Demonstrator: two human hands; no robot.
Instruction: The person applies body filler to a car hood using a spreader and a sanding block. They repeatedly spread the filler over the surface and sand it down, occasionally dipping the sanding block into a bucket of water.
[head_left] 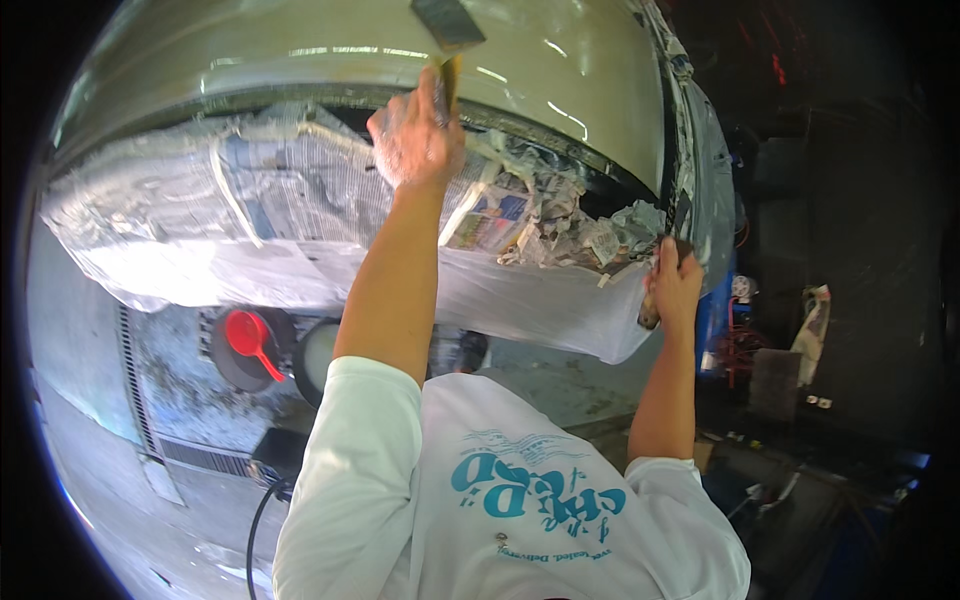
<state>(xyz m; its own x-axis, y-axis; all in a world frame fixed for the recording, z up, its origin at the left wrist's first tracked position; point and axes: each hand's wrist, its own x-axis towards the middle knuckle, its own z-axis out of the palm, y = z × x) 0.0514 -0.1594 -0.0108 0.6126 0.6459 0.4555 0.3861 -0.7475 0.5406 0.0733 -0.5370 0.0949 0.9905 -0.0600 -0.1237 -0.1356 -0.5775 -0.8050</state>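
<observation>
My left hand (415,145), wet and speckled with pale residue, is closed around the yellowish handle of a scraper (450,28). The scraper's wide dark blade lies over the curved beige car panel (560,75). Lower and to the right, my right hand (677,285) is closed on a brownish handled tool (649,312), its worn end poking out below my fingers. A dark flat part above that hand may be its blade. It is held at the corner of the newspaper and plastic masking (300,180) that runs along the panel's near edge.
Crumpled newspaper (560,215) bulges beside a dark gap under the panel edge. On the wet floor below, a red dipper (250,333) rests in a dark basin (232,365), next to another round tub (318,355). A black hose (255,530) curves at lower left.
</observation>
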